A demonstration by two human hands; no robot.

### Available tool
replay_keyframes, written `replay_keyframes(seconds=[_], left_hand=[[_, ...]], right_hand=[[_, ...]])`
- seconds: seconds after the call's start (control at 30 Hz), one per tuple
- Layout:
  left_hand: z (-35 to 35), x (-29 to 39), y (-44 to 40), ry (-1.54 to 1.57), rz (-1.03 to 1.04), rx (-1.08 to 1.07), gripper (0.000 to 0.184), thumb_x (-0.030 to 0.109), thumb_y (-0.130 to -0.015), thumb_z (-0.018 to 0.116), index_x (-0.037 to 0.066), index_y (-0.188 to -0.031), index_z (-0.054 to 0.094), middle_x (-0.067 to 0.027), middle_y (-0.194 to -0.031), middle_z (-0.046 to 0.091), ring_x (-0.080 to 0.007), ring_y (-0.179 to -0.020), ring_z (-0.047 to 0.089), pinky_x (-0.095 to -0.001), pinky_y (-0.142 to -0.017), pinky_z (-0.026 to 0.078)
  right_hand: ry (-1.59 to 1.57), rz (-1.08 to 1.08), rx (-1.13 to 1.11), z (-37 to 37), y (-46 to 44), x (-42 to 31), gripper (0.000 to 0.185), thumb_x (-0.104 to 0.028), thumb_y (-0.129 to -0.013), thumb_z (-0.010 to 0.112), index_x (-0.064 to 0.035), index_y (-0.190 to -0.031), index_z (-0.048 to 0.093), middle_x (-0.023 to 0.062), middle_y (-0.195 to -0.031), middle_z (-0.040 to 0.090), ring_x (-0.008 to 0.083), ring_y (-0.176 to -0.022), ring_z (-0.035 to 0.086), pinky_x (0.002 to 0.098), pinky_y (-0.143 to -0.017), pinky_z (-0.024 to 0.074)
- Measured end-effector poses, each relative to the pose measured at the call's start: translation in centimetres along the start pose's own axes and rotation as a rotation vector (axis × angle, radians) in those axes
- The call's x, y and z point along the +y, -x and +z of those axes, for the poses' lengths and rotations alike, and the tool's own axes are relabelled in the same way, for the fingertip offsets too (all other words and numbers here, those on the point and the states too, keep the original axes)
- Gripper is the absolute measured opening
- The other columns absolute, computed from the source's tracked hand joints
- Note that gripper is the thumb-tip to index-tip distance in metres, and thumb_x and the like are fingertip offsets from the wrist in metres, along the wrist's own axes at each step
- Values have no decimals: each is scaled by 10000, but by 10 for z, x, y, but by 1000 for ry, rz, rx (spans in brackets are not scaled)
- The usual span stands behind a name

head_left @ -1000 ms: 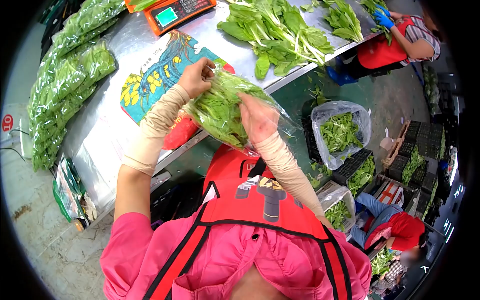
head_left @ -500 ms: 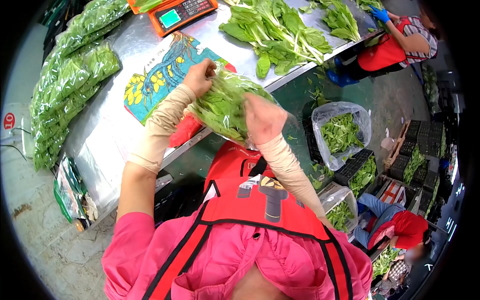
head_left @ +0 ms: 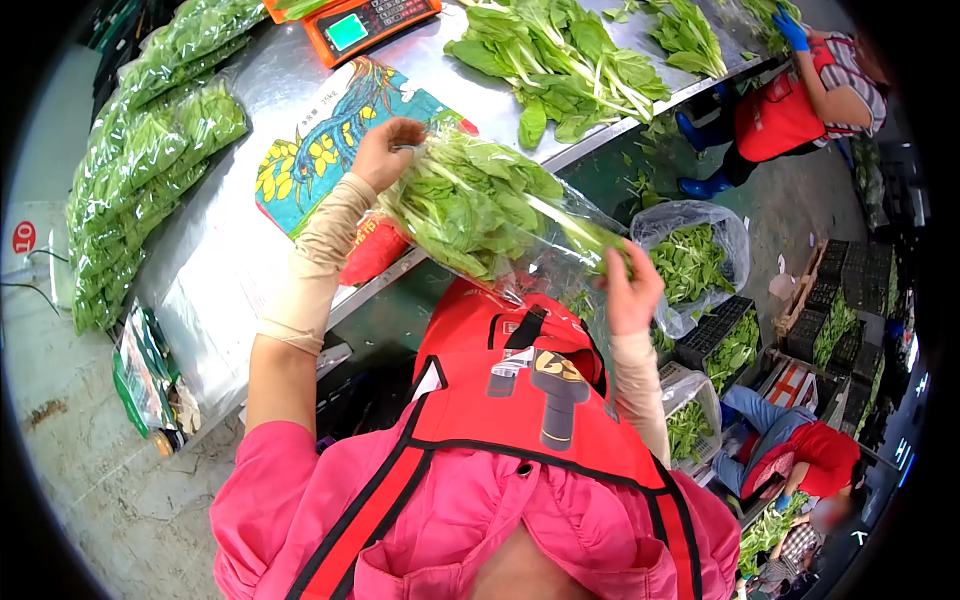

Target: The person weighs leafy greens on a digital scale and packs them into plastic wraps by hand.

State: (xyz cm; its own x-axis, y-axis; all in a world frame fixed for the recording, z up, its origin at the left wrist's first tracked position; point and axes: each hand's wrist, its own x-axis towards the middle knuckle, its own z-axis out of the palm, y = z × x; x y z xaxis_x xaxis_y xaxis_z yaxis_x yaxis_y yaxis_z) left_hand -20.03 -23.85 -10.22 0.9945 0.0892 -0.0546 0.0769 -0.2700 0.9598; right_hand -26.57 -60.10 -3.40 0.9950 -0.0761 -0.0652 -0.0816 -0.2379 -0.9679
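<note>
A clear plastic bag of leafy greens [head_left: 460, 205] lies across the table's front edge, its right part hanging over. At its left end, my left hand [head_left: 388, 155] has its fingers closed on the bag. My right hand [head_left: 630, 288] pinches a long leafy stalk [head_left: 575, 228] at the bag's right end, thumb and fingertips pressed together. Under the bag's left part is a printed blue and yellow sheet [head_left: 345, 140], with a red plastic piece [head_left: 373, 252] at the table edge.
Loose greens [head_left: 560, 70] and an orange scale [head_left: 355, 28] are on the metal table [head_left: 215, 250]. Filled bags [head_left: 150, 160] are stacked at left. A lined bin [head_left: 690, 262] and crates [head_left: 725, 340] stand at right. Two co-workers [head_left: 785, 110] [head_left: 790, 455] are at the right.
My right hand has moved right and down from the middle of the bag, drawing a stalk out toward the bag's right end. My left hand stays at the left end, slightly shifted.
</note>
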Motion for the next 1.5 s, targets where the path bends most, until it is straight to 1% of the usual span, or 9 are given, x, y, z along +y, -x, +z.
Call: replay_keyframes(seconds=[0.3, 0.33, 0.37, 0.43, 0.57, 0.7, 0.87, 1.17, 1.5], left_hand=[[24, 15, 20, -467, 184, 61, 259, 178, -883, 499, 43, -1070, 617, -179, -985, 636, -318, -902, 611, -364, -820, 464], [25, 16, 19, -488, 173, 49, 274, 186, -880, 499, 33, -1080, 606, -198, -1041, 613, -374, -950, 573, -389, -847, 450], [27, 12, 18, -483, 172, 44, 274, 186, -880, 499, 33, -1080, 606, -198, -1041, 613, -374, -950, 573, -389, -847, 450], [30, 3, 22, -614, 220, 180, 298, 184, -876, 499, 25, -1114, 581, -200, -1086, 591, -367, -987, 559, -384, -863, 441], [39, 21, 51, -477, 164, 320, 299, 125, -890, 499, 16, -1165, 546, -193, -1136, 574, -335, -1063, 542, -354, -911, 415], [56, 46, 93, -413, 282, 483, 224, 44, -833, 555, 18, -1054, 584, -171, -1005, 605, -332, -955, 574, -362, -829, 447], [95, 122, 153, -248, 229, 385, 285, 58, -720, 694, 15, -980, 584, -99, -814, 548, -201, -763, 541, -296, -683, 437], [167, 137, 154, -418, 380, 330, 464, 30, -639, 711, 44, -1062, 520, -91, -785, 510, -276, -708, 523, -373, -620, 426], [163, 141, 153, -348, 481, 360, 305, -21, -674, 652, 49, -959, 566, -80, -747, 547, -256, -624, 519, -346, -536, 393]], right_hand=[[295, 94, 622, -286, -46, 89, 420, -244, -870, 608, -3, -1200, 507, 107, -896, 642, 129, -538, 595, 233, -417, 439], [599, 170, 551, -325, -51, 97, 551, -270, -851, 627, 24, -1272, 426, 145, -1002, 625, 195, -674, 639, 282, -516, 494], [1347, -293, 591, -388, -58, 159, 570, -265, -828, 647, 15, -1272, 425, 159, -1029, 618, 219, -822, 629, 307, -655, 505], [1400, -362, 478, -364, -52, 130, 484, -225, -824, 639, 12, -1219, 490, 151, -1005, 630, 209, -880, 605, 301, -771, 479], [398, 118, -137, -178, -31, 48, 216, -89, -834, 596, -16, -1034, 632, 74, -966, 652, 150, -870, 600, 262, -788, 469], [214, -78, -596, -37, -7, -4, 157, 12, -839, 570, 16, -982, 636, 60, -920, 632, 95, -832, 576, 212, -727, 451], [-98, 132, -515, 25, -4, -8, 257, -12, -795, 617, -7, -1052, 618, 86, -875, 622, 134, -769, 577, 232, -700, 446], [338, -815, -457, 66, -35, -21, 358, -88, -656, 736, -65, -1001, 641, 105, -928, 587, 290, -836, 546, 371, -736, 448], [285, -625, -377, 78, -35, -16, 181, -84, -656, 731, -46, -821, 668, 84, -808, 600, 252, -733, 542, 354, -668, 433]])
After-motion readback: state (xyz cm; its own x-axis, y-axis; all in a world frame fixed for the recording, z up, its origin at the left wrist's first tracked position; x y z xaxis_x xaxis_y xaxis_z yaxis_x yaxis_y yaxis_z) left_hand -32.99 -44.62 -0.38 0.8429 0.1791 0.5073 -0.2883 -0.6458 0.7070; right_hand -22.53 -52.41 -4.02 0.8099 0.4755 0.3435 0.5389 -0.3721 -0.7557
